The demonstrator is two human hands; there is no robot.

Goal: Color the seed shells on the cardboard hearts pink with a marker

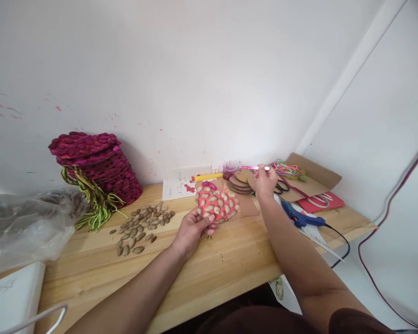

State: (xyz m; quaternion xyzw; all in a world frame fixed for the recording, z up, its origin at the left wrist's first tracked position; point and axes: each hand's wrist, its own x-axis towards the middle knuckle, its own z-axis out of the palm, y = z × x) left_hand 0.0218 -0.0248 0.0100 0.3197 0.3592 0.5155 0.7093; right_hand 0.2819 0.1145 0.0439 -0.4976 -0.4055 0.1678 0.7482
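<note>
My left hand grips the lower left edge of a red disc covered with pale seed-like pieces, tilted up above the table. A few pieces at its top left edge are magenta. My right hand pinches a thin brush with a white handle and a magenta tip pointing left. Just behind the tip stands a small clear cup of magenta liquid. Round brown discs are stacked between the cup and my right hand.
Loose brown pieces lie left of my left hand. Behind them stands a magenta basket with green tassels, beside a plastic bag. A blue glue gun, black-handled scissors and a red sheet lie right.
</note>
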